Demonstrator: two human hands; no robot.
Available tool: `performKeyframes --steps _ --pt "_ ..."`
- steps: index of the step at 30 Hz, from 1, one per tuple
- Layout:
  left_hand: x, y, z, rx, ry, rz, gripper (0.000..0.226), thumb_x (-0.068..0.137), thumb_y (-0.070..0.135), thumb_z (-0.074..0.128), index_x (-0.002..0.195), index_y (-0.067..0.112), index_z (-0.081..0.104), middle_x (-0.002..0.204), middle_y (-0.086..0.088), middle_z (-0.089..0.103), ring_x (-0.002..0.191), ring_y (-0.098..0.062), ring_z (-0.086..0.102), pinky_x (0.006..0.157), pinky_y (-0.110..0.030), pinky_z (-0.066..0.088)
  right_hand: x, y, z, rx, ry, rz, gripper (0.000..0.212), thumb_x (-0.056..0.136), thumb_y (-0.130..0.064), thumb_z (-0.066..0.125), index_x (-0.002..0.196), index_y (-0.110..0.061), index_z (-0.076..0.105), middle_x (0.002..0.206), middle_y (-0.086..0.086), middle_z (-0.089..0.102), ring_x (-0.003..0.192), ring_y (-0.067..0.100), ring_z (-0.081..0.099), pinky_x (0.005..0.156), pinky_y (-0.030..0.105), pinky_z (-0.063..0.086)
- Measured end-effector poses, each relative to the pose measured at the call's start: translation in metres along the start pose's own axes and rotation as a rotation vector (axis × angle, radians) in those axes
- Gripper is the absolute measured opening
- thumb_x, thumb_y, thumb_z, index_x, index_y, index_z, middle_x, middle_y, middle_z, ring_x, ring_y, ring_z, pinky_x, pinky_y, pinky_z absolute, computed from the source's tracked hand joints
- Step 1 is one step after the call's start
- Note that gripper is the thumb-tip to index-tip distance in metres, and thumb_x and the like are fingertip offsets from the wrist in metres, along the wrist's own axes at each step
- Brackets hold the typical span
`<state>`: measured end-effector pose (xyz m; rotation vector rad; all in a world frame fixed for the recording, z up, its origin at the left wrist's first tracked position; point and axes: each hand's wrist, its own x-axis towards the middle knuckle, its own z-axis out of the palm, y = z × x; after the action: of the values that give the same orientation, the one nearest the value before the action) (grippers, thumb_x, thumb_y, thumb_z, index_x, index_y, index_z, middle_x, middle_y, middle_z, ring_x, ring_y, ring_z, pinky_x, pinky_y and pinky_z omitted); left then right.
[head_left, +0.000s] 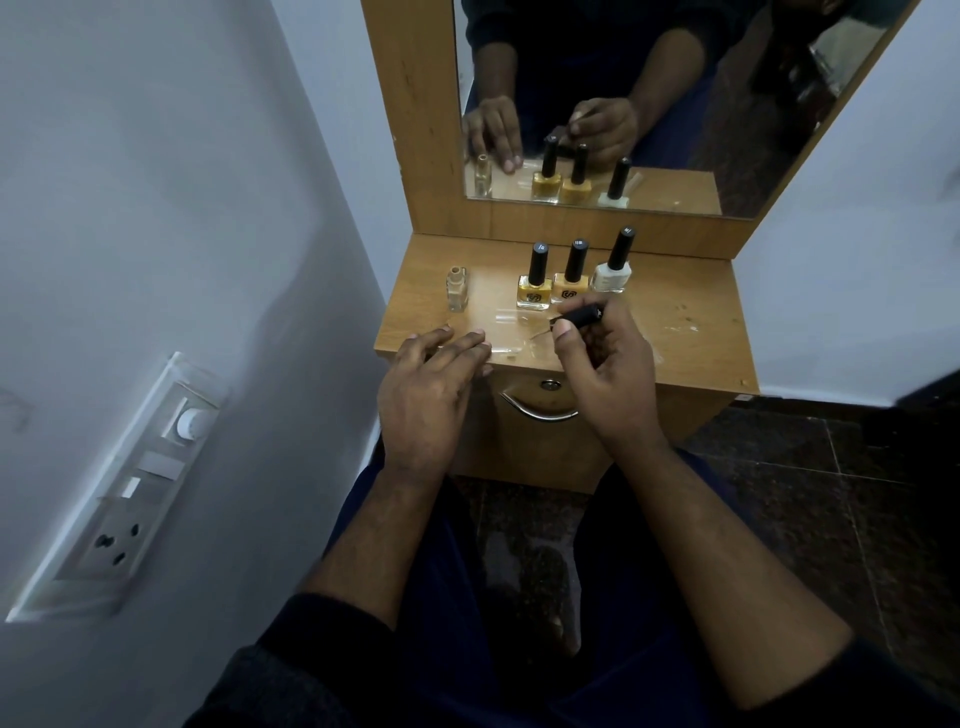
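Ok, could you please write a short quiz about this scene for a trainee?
1. True or false: the left hand lies flat on the dressing table with straight fingers.
2. What does the right hand pinch? A) a black brush cap B) the white bottle C) the drawer handle
3. How many capped nail polish bottles stand in a row behind the hands?

Key: 1 true; 2 A; 3 three.
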<state>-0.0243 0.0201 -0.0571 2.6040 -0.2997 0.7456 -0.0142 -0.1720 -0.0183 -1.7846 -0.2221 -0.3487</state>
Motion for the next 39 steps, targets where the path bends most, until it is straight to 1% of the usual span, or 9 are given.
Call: performKeyframes --steps 5,14,19,22,25,29,32,36,39 --pt "0.0 -0.002 -0.003 -0.055 -0.027 -0.005 0.031 0.103 0.032 0.058 0.119 0.014 0.077 0.129 0.0 0.073 0.125 -0.024 0.061 0.103 -0.051 0.05 -0.004 -0.004 -0.005 0.007 0.018 -0.019 0.012 0.1 -0.003 0.061 0.111 -0.008 0.061 0.09 -0.004 0.063 0.076 0.003 0.058 0.067 0.014 0.045" --pt "-0.002 -0.004 0.0 -0.148 0.021 -0.06 0.025 0.094 0.001 0.068 0.115 0.009 0.077 0.126 -0.004 0.074 0.121 -0.024 0.064 0.102 -0.053 0.051 -0.009 -0.006 -0.011 0.026 -0.008 0.024 0.011 0.101 -0.006 0.061 0.111 -0.011 0.062 0.088 0.003 0.065 0.073 0.004 0.057 0.064 0.015 0.047" --pt "-0.004 -0.001 -0.005 -0.204 0.114 -0.074 0.029 0.092 -0.003 0.07 0.118 0.009 0.077 0.125 -0.003 0.074 0.118 -0.027 0.062 0.097 -0.046 0.053 -0.008 -0.008 -0.012 0.041 0.009 0.027 0.012 0.101 -0.006 0.061 0.109 -0.015 0.062 0.087 0.0 0.064 0.072 0.002 0.056 0.065 0.016 0.047" --pt "-0.004 -0.002 -0.005 -0.076 0.151 -0.06 0.027 0.095 0.008 0.067 0.119 0.015 0.078 0.127 -0.003 0.072 0.115 -0.03 0.056 0.097 -0.048 0.045 -0.007 -0.007 -0.013 0.039 0.01 0.028 0.012 0.101 -0.006 0.061 0.109 -0.015 0.062 0.086 -0.002 0.064 0.072 0.003 0.056 0.065 0.016 0.047" --pt "-0.005 0.0 -0.004 0.093 0.156 -0.11 0.026 0.096 0.02 0.064 0.118 0.023 0.077 0.116 -0.009 0.065 0.109 -0.029 0.045 0.088 -0.051 0.04 -0.005 -0.005 -0.012 0.045 0.018 0.026 0.012 0.101 -0.005 0.061 0.11 -0.012 0.062 0.086 -0.006 0.063 0.074 0.002 0.057 0.066 0.016 0.047" --pt "-0.003 -0.001 0.0 0.186 0.127 -0.023 0.03 0.095 0.019 0.058 0.118 0.019 0.077 0.109 -0.011 0.067 0.106 -0.028 0.043 0.089 -0.048 0.034 -0.004 -0.003 -0.011 0.058 0.022 0.034 0.013 0.101 -0.005 0.061 0.112 -0.01 0.062 0.089 -0.005 0.065 0.076 0.005 0.06 0.067 0.019 0.049" --pt "-0.001 -0.001 0.001 0.214 0.098 0.025 0.036 0.095 0.024 0.049 0.117 0.017 0.077 0.107 -0.01 0.07 0.105 -0.027 0.045 0.09 -0.044 0.029 -0.003 0.0 -0.01 0.072 0.024 0.062 0.014 0.1 -0.01 0.063 0.114 -0.014 0.062 0.096 0.002 0.07 0.085 0.016 0.069 0.072 0.023 0.055" --pt "-0.001 -0.005 0.0 0.224 0.07 0.068 0.035 0.094 0.023 0.052 0.12 0.016 0.075 0.11 -0.008 0.071 0.108 -0.025 0.048 0.093 -0.043 0.029 -0.003 0.0 -0.008 0.074 0.021 0.069 0.016 0.1 -0.011 0.065 0.114 -0.015 0.061 0.1 0.004 0.071 0.09 0.016 0.07 0.073 0.021 0.055" --pt "0.0 -0.006 -0.002 0.234 0.065 0.101 0.03 0.092 0.013 0.063 0.121 0.012 0.074 0.11 -0.009 0.073 0.105 -0.027 0.056 0.094 -0.042 0.033 -0.003 0.0 -0.009 0.072 0.017 0.07 0.015 0.1 -0.01 0.065 0.114 -0.016 0.061 0.1 0.004 0.071 0.091 0.017 0.07 0.074 0.022 0.056"
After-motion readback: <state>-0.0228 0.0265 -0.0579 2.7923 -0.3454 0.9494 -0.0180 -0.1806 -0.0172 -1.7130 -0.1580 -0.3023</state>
